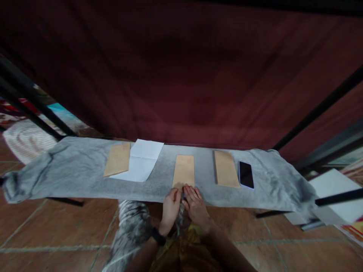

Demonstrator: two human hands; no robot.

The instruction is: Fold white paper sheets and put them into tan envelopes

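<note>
Both my hands rest at the near end of a brown envelope [184,169] lying in the middle of a grey cloth [70,170]. My left hand [170,209] has its fingers stretched flat, tips touching the envelope's near edge. My right hand [195,206] lies beside it, fingers spread flat on the same edge. Neither hand grips anything. A black band sits on my left wrist.
A second brown envelope [117,159] lies at the left on a white folded sheet [143,160]. A third envelope [226,168] lies at the right beside a black phone [246,174]. A dark red curtain hangs behind. Black metal bars frame the sides; tiled floor below.
</note>
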